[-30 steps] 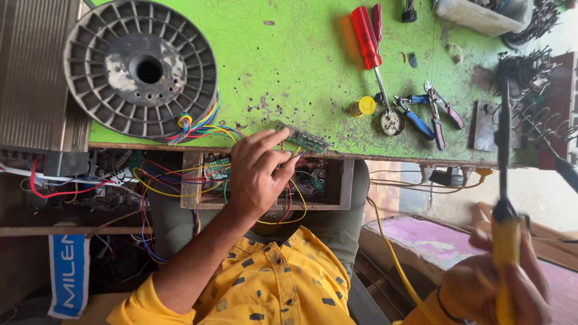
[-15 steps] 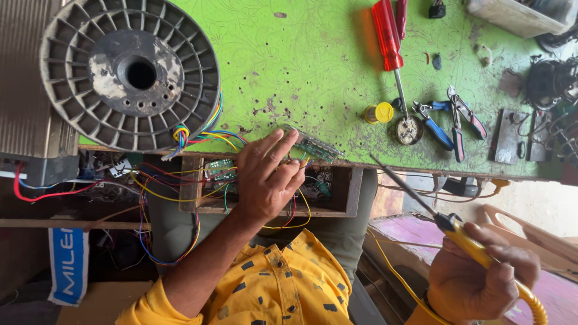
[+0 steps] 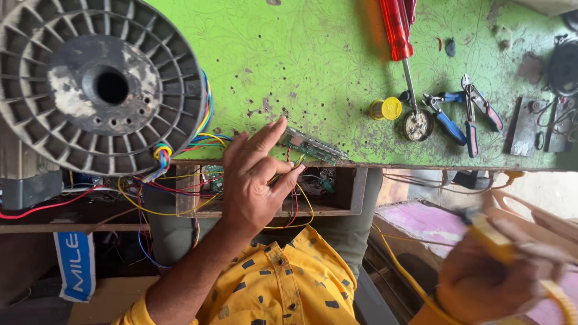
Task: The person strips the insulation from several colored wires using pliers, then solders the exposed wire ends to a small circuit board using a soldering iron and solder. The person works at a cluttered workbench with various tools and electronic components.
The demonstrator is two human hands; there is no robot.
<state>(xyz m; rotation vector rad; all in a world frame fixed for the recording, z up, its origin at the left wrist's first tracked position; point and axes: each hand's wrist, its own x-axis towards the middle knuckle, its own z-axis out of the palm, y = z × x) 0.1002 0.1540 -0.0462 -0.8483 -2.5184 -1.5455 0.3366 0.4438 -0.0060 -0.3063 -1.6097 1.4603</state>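
The left hand (image 3: 256,183) lay at the front edge of the worn green-painted bench (image 3: 289,72), its fingers (image 3: 268,137) spread apart, the forefinger tip touching the end of a narrow green circuit board (image 3: 313,147) that sat slantwise on the very lip of the bench, seemingly steadied there so that its thin red and yellow wires (image 3: 295,198) could hang free into the open wooden compartment (image 3: 337,192) below; whether the lower fingers pinched those wires could not be told; the right hand (image 3: 487,274), low and well apart from the bench, was blurred, its fingers closed around a yellow-handled soldering iron (image 3: 512,253) with a yellow cord (image 3: 403,265) trailing away, probably kept off the bench to spare the board and the wires; a large grey ribbed plastic spool (image 3: 102,84) wound with multicoloured wire filled the left end of the bench and overhung its edge, close to the left hand; to the right lay a red-handled screwdriver (image 3: 394,30), a small yellow-capped pot (image 3: 386,109), a round tin of grey paste (image 3: 417,125) and blue-and-red-handled pliers (image 3: 463,114), all near one another and well clear of the board; the open green surface between spool and tools gave the board room to slide inward, while the front edge left little margin.
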